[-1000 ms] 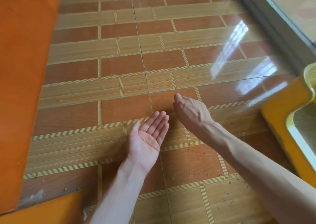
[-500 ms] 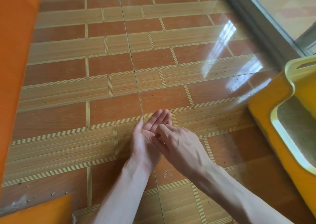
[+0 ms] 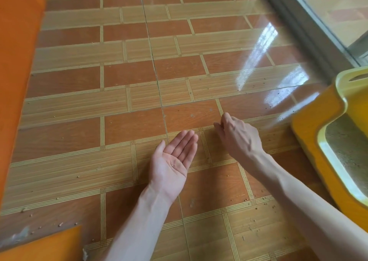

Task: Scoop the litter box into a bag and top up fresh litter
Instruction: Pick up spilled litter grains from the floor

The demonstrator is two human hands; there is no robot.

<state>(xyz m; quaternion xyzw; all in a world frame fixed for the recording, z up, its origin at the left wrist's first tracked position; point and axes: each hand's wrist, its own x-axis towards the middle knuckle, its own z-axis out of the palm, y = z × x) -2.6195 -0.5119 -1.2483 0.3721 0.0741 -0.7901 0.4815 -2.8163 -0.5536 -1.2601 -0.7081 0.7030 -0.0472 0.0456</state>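
My left hand (image 3: 172, 161) lies palm up just above the floor, fingers straight, with a few small litter grains (image 3: 174, 164) in its palm. To its right, my right hand (image 3: 237, 136) reaches down to the tile. Its thumb and fingertips are bunched in a pinch at the floor, and the grain between them is too small to make out. The yellow litter box (image 3: 318, 145) stands at the right edge with grey litter (image 3: 346, 147) inside. No bag or scoop is in view.
Loose litter grains (image 3: 258, 219) are scattered over the brown tiled floor (image 3: 129, 125), mostly near me. An orange wall (image 3: 18, 61) runs along the left, and an orange edge (image 3: 43, 246) sits at the bottom left. A glass door frame (image 3: 310, 25) crosses the top right.
Half a second ago my right hand was over my left palm. It has since moved right and forward, back down to the tile. My left hand stays palm up.
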